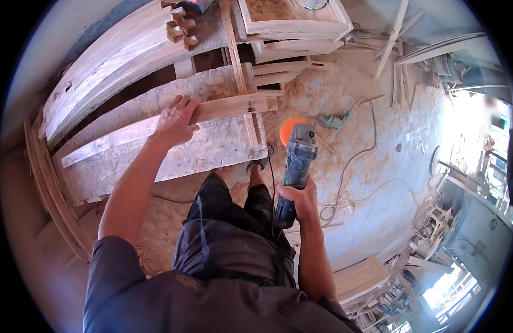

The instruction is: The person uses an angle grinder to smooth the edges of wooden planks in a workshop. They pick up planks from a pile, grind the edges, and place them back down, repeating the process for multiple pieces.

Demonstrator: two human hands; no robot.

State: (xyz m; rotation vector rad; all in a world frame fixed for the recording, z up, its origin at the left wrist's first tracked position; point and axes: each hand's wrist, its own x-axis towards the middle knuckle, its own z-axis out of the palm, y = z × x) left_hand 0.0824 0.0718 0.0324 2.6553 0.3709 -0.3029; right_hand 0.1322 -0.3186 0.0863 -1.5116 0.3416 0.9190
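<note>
My left hand is closed over a long, pale wooden board, its fingers toward the far edge and thumb on the near side. The board lies lengthwise on a rough, worn workbench, its right end resting across a narrow wooden strip. In my right hand is a dark grey angle grinder, gripped around its body and held upright in the picture. Its orange disc shows beyond the head, to the right of the bench and apart from the board.
Wide planks and small wood blocks occupy the far left. Wooden drawer-like frames stand at the back. A green power tool and a looping cable lie on the dusty floor at right. The grinder's cord hangs beside my legs.
</note>
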